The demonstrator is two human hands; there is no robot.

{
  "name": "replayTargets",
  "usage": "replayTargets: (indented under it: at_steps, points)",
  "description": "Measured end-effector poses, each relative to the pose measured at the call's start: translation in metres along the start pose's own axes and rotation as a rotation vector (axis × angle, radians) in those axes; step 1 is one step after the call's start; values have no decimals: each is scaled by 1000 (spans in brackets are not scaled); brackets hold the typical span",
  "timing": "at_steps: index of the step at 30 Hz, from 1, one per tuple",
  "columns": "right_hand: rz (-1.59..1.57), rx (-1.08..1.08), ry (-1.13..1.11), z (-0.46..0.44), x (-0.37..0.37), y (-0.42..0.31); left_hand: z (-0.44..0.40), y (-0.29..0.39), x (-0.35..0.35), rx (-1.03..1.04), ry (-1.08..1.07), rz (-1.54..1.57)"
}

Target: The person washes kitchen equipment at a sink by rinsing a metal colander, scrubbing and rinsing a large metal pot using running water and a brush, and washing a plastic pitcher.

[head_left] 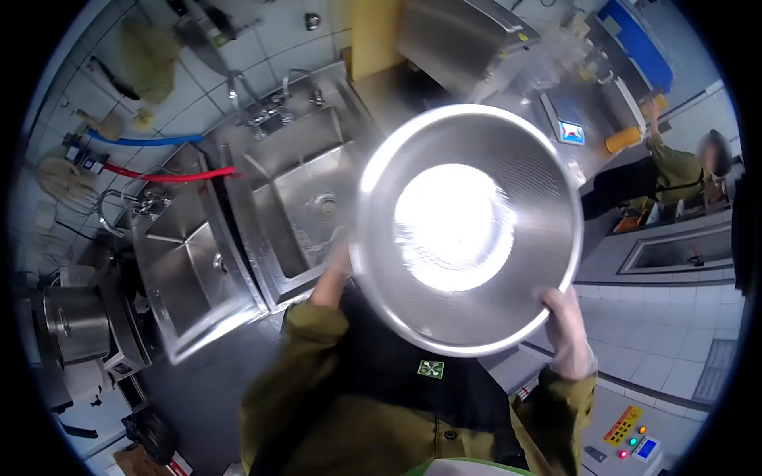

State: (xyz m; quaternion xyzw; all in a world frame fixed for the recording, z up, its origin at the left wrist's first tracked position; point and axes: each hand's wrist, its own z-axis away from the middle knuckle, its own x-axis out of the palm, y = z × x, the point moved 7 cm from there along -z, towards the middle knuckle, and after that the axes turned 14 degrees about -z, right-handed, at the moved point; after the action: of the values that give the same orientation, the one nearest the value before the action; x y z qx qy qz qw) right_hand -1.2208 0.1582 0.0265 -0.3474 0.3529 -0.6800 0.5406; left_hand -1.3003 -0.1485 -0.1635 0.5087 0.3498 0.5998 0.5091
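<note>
A large, shiny steel mixing bowl (544, 230) is held up in front of my body, its opening turned toward me. Bright light reflects off its bottom, and I see nothing inside it. My left hand (340, 255) grips the bowl's left side, with its fingers partly hidden behind the rim. On the lower right, my right hand (567, 332) is closed on the rim, thumb on the near side. That hand appears to wear a clear glove.
Two steel sinks, a nearer one (171, 274) and another (274, 190), stand to the left under taps. A red hose (171, 176) lies across them. A digital scale (565, 119) sits on the counter beyond the bowl. Another person (683, 170) works at far right. A stockpot (79, 321) stands left.
</note>
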Motion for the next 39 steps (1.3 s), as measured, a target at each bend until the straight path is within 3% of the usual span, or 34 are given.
replayTargets:
  at_steps: [1, 2, 3, 5, 6, 7, 8, 9, 11, 12, 14, 16, 18, 19, 20, 23, 24, 27, 28, 31, 32, 34, 35, 36, 38, 39]
  points:
    - [-12, 12, -217, -15, 39, 5, 19, -21, -47, -67, 108, 377]
    - [-32, 28, -434, -27, 77, 9, 35, -23, -94, -46, 247, 468]
    - [-16, 57, -457, -54, 98, 33, 51, -12, -136, 7, 396, 380]
    - [27, 166, -377, -106, 142, 77, 77, 82, -185, 110, 806, -595]
    - [44, 248, -272, -130, 165, 97, 91, 90, -209, 208, 862, -673]
    - [15, 282, -407, -146, 194, 109, 107, 96, -221, 305, 917, -745]
    - [75, 308, -315, -169, 210, 129, 113, 105, -221, 355, 891, -831]
    - [241, 307, -423, -193, 226, 148, 118, 116, -215, 403, 863, -920]
    - [786, -475, -970, -204, 276, 141, 103, 132, -182, 506, 631, -1327]
    - [796, -414, -967, -220, 287, 149, 83, 121, -173, 515, 450, -1440]
    - [826, -302, -961, -245, 314, 152, 42, 106, -158, 644, 304, -1680]
    - [805, -292, -959, -274, 329, 166, -24, 68, -179, 548, 191, -1768]
    - [794, -309, -972, -299, 343, 179, -78, 59, -199, 446, 110, -1754]
    - [682, -182, -972, -292, 349, 172, -103, 58, -207, 399, 66, -1749]
    - [712, -198, -957, -308, 354, 179, -119, 63, -199, 435, 28, -1726]
    - [618, -114, -946, -341, 361, 204, -141, 54, -180, 331, -294, -1869]
    - [552, -69, -945, -348, 361, 210, -141, 56, -178, 456, -315, -1857]
    - [280, -57, -1056, -364, 365, 216, -172, 42, -195, 311, -312, -2035]
    - [304, 42, -947, -368, 364, 208, -183, 45, -204, 448, -216, -1987]
    - [540, 416, -536, -375, 344, 174, -216, 61, -211, 509, -206, -1826]
    - [904, 219, -570, -390, 347, 162, -227, 56, -221, 278, -231, -1773]
    - [1119, -398, -339, -393, 360, 130, -231, 67, -222, 112, -243, -1688]
    - [1193, -710, -211, -386, 367, 118, -231, 71, -224, 27, -250, -1645]
    - [929, -1007, -273, -384, 376, 115, -233, 71, -230, 30, -238, -1618]
    - [745, -475, -536, -398, 389, 126, -237, 69, -246, 35, -210, -1565]
    - [643, -209, -653, -398, 396, 135, -235, 67, -255, -10, -130, -1381]
